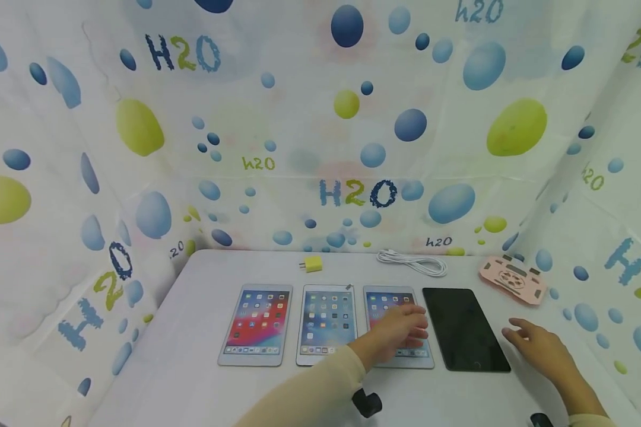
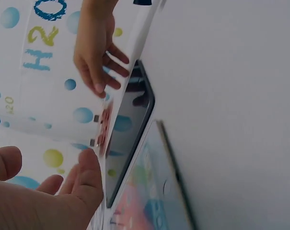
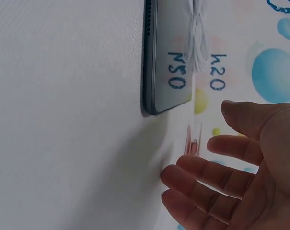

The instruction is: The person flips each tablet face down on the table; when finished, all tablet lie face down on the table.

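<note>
My left hand [image 1: 392,333] hovers over the third white tablet [image 1: 413,359] from the left, whose screen is lit with app icons. Its fingers are loosely bent, with nothing between them. My right hand [image 1: 542,350] is held to the right of a dark-screened black tablet [image 1: 465,332], apart from it; in the right wrist view the relaxed fingers [image 3: 207,194] hold nothing. Further left lie a white tablet with a red and blue screen [image 1: 256,323] and another white tablet [image 1: 328,320], with a small dark mark at its top right corner.
Behind the tablets lie a yellow plug adapter [image 1: 313,264] and a coiled white cable [image 1: 413,263]. A pink controller-shaped object [image 1: 513,280] sits at the back right. A patterned curtain [image 1: 299,118] surrounds the white table [image 1: 187,379] at the back and sides.
</note>
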### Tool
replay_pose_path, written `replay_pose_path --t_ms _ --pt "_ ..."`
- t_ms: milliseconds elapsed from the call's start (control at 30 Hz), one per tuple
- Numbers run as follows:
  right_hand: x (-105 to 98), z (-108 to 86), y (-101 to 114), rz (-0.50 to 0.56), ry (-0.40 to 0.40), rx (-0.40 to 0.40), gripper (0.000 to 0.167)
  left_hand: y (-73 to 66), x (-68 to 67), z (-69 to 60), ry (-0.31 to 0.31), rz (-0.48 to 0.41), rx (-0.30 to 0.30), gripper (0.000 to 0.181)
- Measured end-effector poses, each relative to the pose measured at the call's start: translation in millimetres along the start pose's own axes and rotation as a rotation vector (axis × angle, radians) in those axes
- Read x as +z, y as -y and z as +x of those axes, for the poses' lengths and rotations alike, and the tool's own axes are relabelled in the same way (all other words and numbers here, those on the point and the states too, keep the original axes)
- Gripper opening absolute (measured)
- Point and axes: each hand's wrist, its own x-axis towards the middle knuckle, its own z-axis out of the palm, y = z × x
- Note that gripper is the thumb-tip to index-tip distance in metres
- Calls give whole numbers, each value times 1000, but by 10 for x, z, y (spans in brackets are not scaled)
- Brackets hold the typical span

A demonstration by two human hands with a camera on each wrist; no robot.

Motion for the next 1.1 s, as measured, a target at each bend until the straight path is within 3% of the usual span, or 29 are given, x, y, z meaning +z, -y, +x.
replay_pose_path --t_ms 200,400,533,767,1100 --pt "16 32 57 12 -5 -15 72 86 344 94 -48 -22 -48 30" --pt "42 75 134 30 -24 -41 71 98 567 127 -157 -11 -63 35" --pt "57 72 189 56 -28 -51 70 88 617 103 -188 -67 -68 41" --pt "101 56 236 84 -17 -30 69 111 637 98 -180 -143 -108 44" --pt "133 40 147 398 66 77 69 134 659 93 -134 -170 -147 40"
